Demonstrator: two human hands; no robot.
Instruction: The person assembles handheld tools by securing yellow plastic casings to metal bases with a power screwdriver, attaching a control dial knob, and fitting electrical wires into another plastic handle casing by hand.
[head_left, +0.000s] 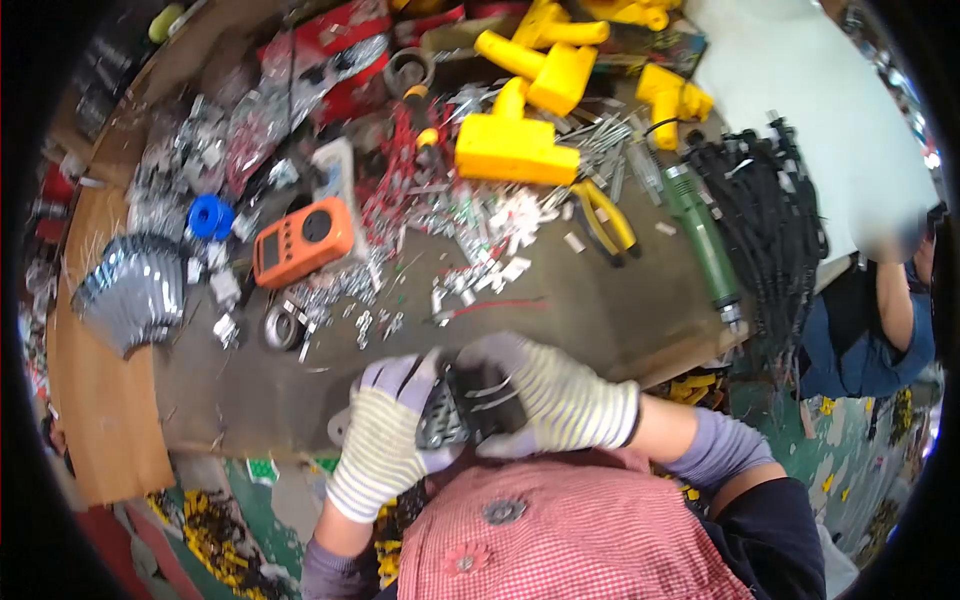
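The fingers of the left hand (385, 420), in a striped glove, hold a dark part (443, 418) with small holes or slots, and the fingers of the right hand (565, 395), gloved alike, curl around its black right side, with fingers above and thumb below; whether this is one piece or two cannot be told. The part is at the near edge of the table (600, 320), just in front of the checked apron (570, 530), which lies toward five o'clock from it. Thin pale strands show by the right fingers. Taking the part as the clock's centre, a red wire (495, 304) lies a little past twelve, and beyond it are scattered small white pieces (515, 220). Farther out at twelve stands a yellow housing (515, 148), with more of its kind behind. Yellow-handled pliers (622, 222) rest at one o'clock. A green power screwdriver (702, 235) lies at two, touching or just beside a heap of black cables (770, 220). At ten o'clock is a roll of tape (282, 327); between ten and eleven sits an orange meter (290, 250). A blue spool (210, 217) is farther out at ten, and a fan of shiny metal pieces (135, 300) lies between nine and ten. Toward three, well apart, is another person (860, 340).
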